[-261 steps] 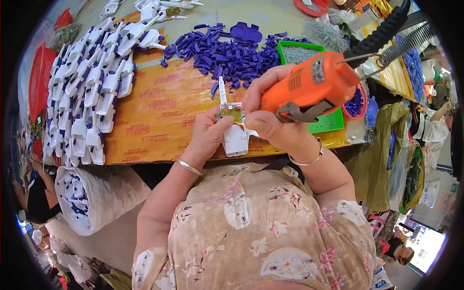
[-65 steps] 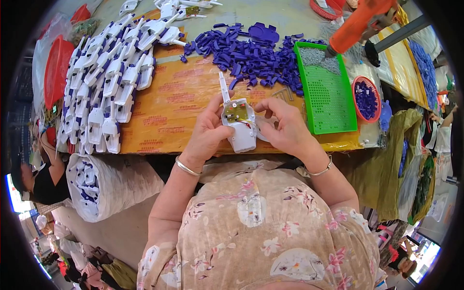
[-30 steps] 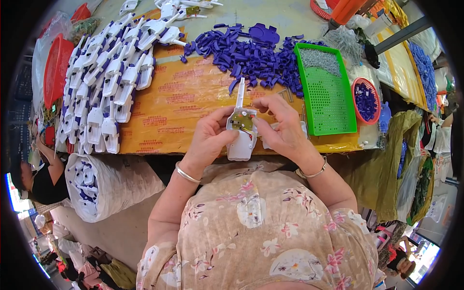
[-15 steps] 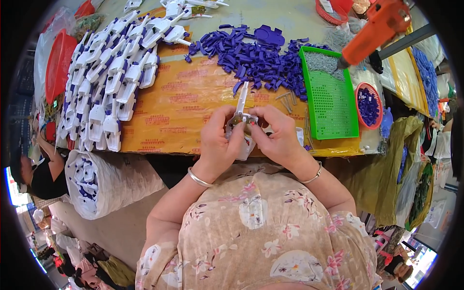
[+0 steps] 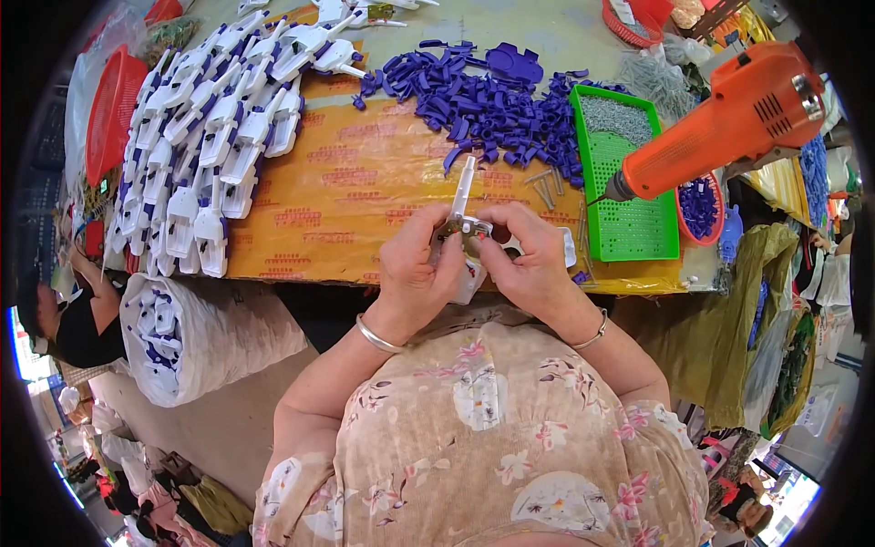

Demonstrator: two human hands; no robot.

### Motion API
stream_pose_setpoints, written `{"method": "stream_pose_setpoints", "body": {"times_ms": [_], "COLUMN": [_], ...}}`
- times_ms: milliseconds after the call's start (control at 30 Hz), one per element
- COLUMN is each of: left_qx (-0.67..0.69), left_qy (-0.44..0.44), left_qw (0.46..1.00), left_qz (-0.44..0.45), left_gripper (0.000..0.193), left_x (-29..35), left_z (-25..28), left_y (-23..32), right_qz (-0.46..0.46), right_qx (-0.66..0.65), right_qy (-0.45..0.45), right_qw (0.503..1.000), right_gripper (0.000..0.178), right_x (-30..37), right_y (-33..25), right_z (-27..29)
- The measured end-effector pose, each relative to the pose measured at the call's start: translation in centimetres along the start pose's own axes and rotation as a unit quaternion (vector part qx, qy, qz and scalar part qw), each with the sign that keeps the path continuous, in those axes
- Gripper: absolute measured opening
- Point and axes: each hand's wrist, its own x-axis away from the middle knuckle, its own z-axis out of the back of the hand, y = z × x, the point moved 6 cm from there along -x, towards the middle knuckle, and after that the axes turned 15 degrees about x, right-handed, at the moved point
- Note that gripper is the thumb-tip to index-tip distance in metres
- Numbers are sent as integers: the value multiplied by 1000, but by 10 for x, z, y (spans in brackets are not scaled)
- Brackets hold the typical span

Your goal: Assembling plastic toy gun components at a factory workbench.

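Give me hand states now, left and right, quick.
Left hand: closed, grip on the small white plastic part with a long thin stem.
Right hand: closed, pinching the same part from the other side.

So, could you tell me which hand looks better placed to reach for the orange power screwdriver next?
Probably the right hand. The orange power screwdriver hangs to its side, above the green tray, while the left hand grips the white plastic part farther away.

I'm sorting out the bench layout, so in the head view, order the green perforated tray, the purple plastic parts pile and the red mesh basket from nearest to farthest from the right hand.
1. Green perforated tray, just right of the right hand.
2. Purple plastic parts pile, up behind it.
3. Red mesh basket, far left.
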Motion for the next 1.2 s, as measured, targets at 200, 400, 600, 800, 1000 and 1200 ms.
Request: {"method": "stream_pose_setpoints", "body": {"times_ms": [200, 400, 600, 800, 1000, 1200], "left_qx": [5, 2, 3, -21, -30, -13], "left_qy": [25, 20, 15, -9, -7, -5], "left_qw": [1000, 1000, 1000, 1000, 999, 999], "left_qz": [-7, -3, 9, 20, 19, 33], "left_gripper": [21, 20, 20, 22, 22, 22], "left_x": [3, 3, 2, 2, 2, 3], "left_z": [1, -1, -1, -2, -2, -3], "left_y": [-6, -4, -5, -8, -8, -9], "right_qz": [4, 0, 2, 2, -3, -6], "right_qx": [3, 0, 5, 8, 8, 2], "right_qy": [12, 12, 14, 9, 5, 4], "right_qw": [1000, 1000, 1000, 1000, 1000, 1000], "right_gripper": [20, 20, 19, 18, 17, 17], "right_x": [0, 1, 1, 0, 0, 0], "right_y": [0, 2, 4, 6, 5, 6], "right_z": [1, 0, 0, 0, 0, 0]}}
